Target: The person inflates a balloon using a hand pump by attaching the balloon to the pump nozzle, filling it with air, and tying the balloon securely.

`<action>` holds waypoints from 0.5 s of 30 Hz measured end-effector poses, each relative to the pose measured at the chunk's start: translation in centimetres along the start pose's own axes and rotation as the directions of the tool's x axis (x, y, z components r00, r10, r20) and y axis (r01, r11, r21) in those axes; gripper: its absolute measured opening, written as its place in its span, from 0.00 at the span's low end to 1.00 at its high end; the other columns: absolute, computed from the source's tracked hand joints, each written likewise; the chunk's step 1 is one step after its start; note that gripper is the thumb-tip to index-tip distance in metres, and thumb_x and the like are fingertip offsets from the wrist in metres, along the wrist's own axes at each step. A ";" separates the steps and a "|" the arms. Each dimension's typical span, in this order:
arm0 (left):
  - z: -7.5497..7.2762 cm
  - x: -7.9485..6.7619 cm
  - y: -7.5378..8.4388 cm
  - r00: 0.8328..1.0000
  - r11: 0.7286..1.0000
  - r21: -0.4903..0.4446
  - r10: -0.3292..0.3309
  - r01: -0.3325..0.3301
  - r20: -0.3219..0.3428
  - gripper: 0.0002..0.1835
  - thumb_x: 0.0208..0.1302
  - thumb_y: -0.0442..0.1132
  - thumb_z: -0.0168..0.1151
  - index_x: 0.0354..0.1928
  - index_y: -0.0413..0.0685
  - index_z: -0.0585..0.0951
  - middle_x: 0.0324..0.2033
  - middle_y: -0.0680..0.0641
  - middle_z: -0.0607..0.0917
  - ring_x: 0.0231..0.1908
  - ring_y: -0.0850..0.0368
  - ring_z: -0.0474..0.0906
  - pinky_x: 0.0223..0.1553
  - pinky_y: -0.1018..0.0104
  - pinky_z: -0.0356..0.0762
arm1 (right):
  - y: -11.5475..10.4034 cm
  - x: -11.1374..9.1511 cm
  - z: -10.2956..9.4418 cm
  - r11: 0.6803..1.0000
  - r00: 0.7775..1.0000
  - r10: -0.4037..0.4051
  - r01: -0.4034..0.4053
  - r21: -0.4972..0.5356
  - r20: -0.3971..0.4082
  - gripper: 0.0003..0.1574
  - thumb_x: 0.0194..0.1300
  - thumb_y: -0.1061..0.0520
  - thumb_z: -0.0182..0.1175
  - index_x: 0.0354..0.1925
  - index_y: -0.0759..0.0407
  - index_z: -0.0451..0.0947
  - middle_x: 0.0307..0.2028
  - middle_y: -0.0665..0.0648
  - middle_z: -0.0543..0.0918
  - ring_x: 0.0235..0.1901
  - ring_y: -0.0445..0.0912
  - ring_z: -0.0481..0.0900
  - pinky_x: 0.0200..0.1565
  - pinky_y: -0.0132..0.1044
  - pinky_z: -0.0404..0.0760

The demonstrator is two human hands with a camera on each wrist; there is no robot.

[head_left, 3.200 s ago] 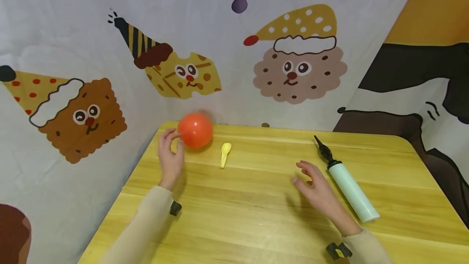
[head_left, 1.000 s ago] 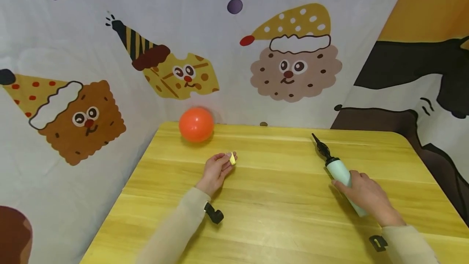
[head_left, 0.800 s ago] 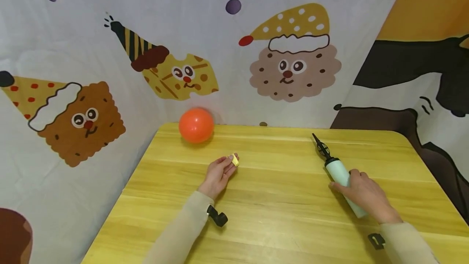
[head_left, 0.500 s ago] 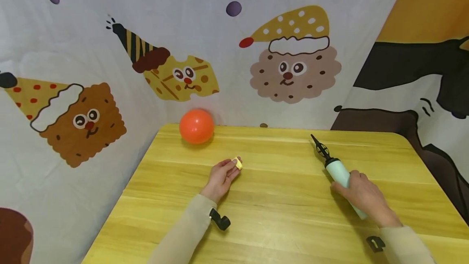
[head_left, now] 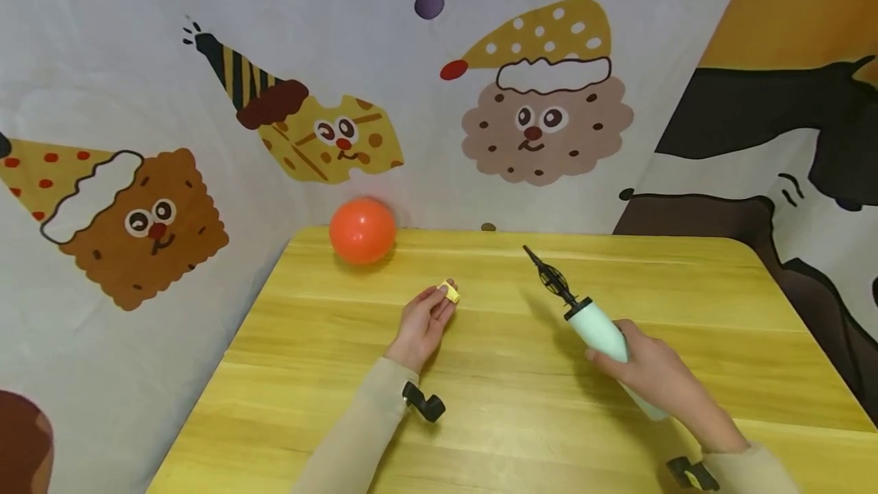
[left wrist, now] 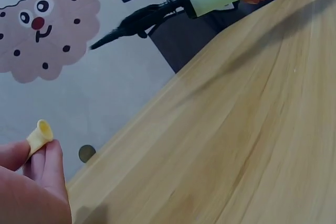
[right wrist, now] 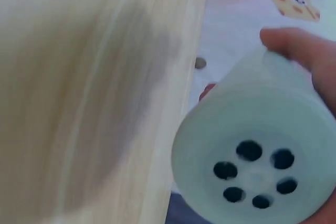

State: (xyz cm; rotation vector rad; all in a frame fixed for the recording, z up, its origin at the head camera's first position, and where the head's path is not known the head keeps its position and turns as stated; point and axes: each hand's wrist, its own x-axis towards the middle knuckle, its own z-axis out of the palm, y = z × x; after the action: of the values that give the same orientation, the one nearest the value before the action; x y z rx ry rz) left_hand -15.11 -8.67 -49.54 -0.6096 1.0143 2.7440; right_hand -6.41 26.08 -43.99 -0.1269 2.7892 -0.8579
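My left hand pinches a limp yellow balloon between thumb and fingers, over the middle of the table. In the left wrist view the balloon's open mouth sticks up past the fingertips; the rest is hidden in the hand. My right hand grips the mint-green barrel of a balloon pump, raised above the table, its black nozzle angled up and left toward the balloon. In the right wrist view the holed end of the pump faces the camera. Nozzle and balloon are apart.
An inflated orange balloon rests at the table's far left corner. The wooden table ends at a cloth backdrop printed with cartoon biscuits and cheese. Black cameras are strapped to both wrists.
The left hand has left the orange balloon and picked up the yellow balloon. The right hand has taken hold of the pump, lifted it off the table and moved it left.
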 end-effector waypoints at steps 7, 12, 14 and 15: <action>0.6 0.1 0.2 1.000 1.000 -0.011 0.003 -0.003 0.000 0.21 0.76 0.28 0.57 0.64 0.34 0.62 0.67 0.35 0.75 0.64 0.46 0.77 0.67 0.57 0.73 | -2.0 -0.9 2.8 0.991 0.994 -0.102 0.098 0.088 0.042 0.46 0.67 0.36 0.68 0.64 0.69 0.69 0.40 0.59 0.84 0.30 0.45 0.79 0.27 0.40 0.79; 1.0 0.1 -0.1 1.000 0.999 -0.045 0.005 -0.005 0.005 0.17 0.75 0.26 0.58 0.59 0.35 0.65 0.66 0.34 0.76 0.62 0.46 0.79 0.67 0.57 0.73 | -2.5 -1.4 4.0 0.987 0.987 -0.149 0.145 0.068 0.064 0.42 0.64 0.37 0.71 0.60 0.66 0.73 0.36 0.55 0.83 0.29 0.43 0.76 0.28 0.39 0.78; 1.2 0.1 -0.2 1.000 0.998 -0.055 0.007 -0.006 0.009 0.17 0.75 0.26 0.58 0.59 0.35 0.65 0.66 0.34 0.77 0.62 0.46 0.79 0.67 0.56 0.73 | -2.7 -1.6 4.4 0.986 0.985 -0.158 0.153 0.064 0.074 0.42 0.63 0.37 0.72 0.60 0.66 0.73 0.36 0.54 0.83 0.29 0.42 0.76 0.28 0.39 0.78; 1.3 0.1 -0.2 1.000 0.998 -0.059 0.008 -0.007 0.013 0.18 0.75 0.26 0.58 0.60 0.34 0.65 0.65 0.34 0.77 0.62 0.46 0.78 0.67 0.56 0.73 | -2.7 -1.6 4.5 0.986 0.984 -0.161 0.156 0.062 0.076 0.42 0.63 0.37 0.72 0.60 0.66 0.73 0.36 0.54 0.83 0.29 0.42 0.76 0.28 0.39 0.78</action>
State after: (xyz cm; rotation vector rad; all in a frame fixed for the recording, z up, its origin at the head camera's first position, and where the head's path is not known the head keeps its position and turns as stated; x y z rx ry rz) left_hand -15.59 -7.64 -48.85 -0.5973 0.9385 2.7894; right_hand -3.74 21.60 -45.76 -0.3706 2.7049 -0.9439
